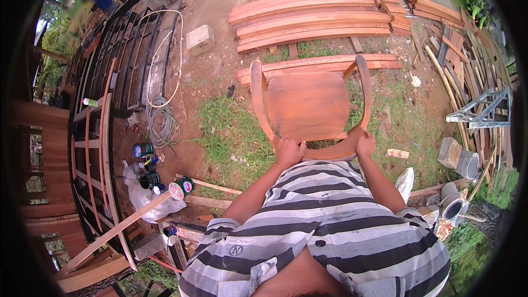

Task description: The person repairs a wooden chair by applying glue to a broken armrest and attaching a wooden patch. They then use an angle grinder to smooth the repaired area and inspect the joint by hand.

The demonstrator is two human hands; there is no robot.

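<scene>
A wooden armchair [307,104] with a reddish-brown seat and curved arms stands in front of me, its curved back rail against my striped shirt. My left hand [290,148] is closed on the rail at the left of the back. My right hand [366,143] grips the same rail at the right end, where it curves into the arm. Grass and bare soil lie under and around the chair.
Timber stacks [308,19] lie beyond the chair. A concrete block [200,38], coiled hose [164,124], paint cans [148,180] and black metal frame [118,49] are on the left. Scrap boards [445,66], a metal stepladder [481,110] and buckets [466,165] crowd the right.
</scene>
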